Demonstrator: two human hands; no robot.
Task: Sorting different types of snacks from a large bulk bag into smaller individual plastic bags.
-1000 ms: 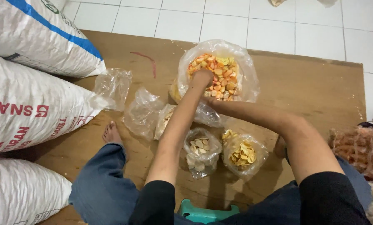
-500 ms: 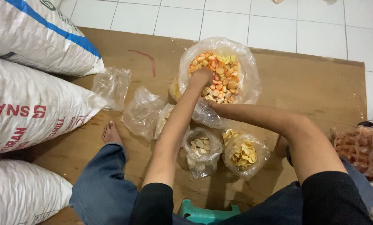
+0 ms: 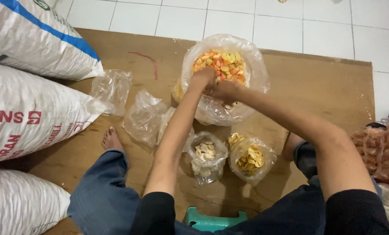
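- Sacks (image 3: 29, 109) lie far left, out of the way.
- Empty bags (image 3: 144, 117) wait left of the arms.
- Left hand (image 3: 203, 78) cups chips in the big bag (image 3: 246, 65), mid-far.
- Right hand (image 3: 225, 90) grips its rim, steadying it.
- Filled bags (image 3: 251, 159) sit near.

both arms stretched forward, left hand (image 3: 203, 78) and right hand (image 3: 224, 90) meeting, fingers curled

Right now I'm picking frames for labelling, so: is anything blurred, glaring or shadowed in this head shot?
Head view: even, soft indoor light. Slight motion blur on the left hand and right hand at the big bag of mixed crackers. Mild glare on the empty clear bags. Soft shadows under the legs on the wooden board. The white sacks stay sharp.
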